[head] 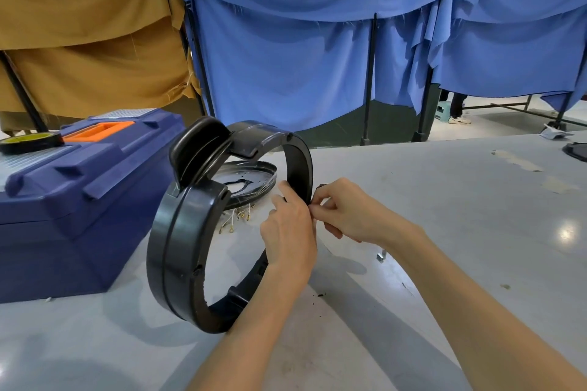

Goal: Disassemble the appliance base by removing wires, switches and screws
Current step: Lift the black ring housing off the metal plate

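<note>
The left hand (287, 228) reaches through the black ring-shaped base (178, 241), its fingers (285, 192) curled around the far rim. The right hand's (346, 213) fingers (321, 209) are pinched together on the outside of the same rim. The base stands on edge on the grey surface (444, 216). Just behind the fingers lie loose wires (236, 219) and a flat round plate (251, 181), and a blue toolbox (79, 200) sits well off to their left.

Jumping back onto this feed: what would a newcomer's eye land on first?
The black ring-shaped appliance base, standing on edge at centre, with the left hand and right hand both pinching its right rim. Next, the dark blue toolbox with an orange handle at left, and the blue curtains behind.
</note>
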`<state>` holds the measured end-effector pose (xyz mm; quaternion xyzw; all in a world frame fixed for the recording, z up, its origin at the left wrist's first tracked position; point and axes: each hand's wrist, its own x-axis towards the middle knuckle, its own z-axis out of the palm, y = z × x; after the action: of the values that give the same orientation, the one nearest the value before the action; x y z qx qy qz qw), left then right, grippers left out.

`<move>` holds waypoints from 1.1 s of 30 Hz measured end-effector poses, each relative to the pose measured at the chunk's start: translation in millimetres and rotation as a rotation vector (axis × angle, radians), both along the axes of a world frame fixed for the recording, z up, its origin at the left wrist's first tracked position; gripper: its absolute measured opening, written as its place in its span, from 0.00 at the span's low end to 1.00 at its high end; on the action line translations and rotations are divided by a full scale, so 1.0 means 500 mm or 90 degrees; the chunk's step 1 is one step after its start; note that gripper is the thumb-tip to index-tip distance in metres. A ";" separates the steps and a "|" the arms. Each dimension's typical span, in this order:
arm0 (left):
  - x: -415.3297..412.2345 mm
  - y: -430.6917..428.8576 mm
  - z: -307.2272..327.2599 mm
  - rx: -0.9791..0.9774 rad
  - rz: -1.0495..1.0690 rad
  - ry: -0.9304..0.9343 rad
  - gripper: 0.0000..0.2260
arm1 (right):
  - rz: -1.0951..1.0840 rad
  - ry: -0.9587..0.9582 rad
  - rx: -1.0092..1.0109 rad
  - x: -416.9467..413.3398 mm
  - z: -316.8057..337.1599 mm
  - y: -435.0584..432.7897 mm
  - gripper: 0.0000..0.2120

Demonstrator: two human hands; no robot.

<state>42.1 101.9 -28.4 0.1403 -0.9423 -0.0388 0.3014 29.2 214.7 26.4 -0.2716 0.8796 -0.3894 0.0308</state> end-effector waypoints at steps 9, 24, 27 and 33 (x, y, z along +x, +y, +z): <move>0.003 -0.001 0.003 0.041 -0.016 0.007 0.26 | 0.011 0.012 -0.020 0.000 -0.003 -0.001 0.11; 0.001 -0.001 0.002 0.052 -0.036 0.007 0.31 | 0.024 -0.136 -0.091 -0.001 -0.008 0.014 0.10; 0.000 0.000 0.002 0.038 -0.033 -0.001 0.31 | 0.024 -0.141 -0.088 -0.001 -0.012 0.017 0.11; 0.000 -0.007 0.007 0.066 -0.042 0.007 0.25 | -0.006 0.066 0.023 -0.005 -0.012 -0.002 0.10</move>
<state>42.0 98.4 -25.0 0.1240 -0.9417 -0.0980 0.2971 26.9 213.7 20.3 -0.2867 0.8882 -0.3589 -0.0115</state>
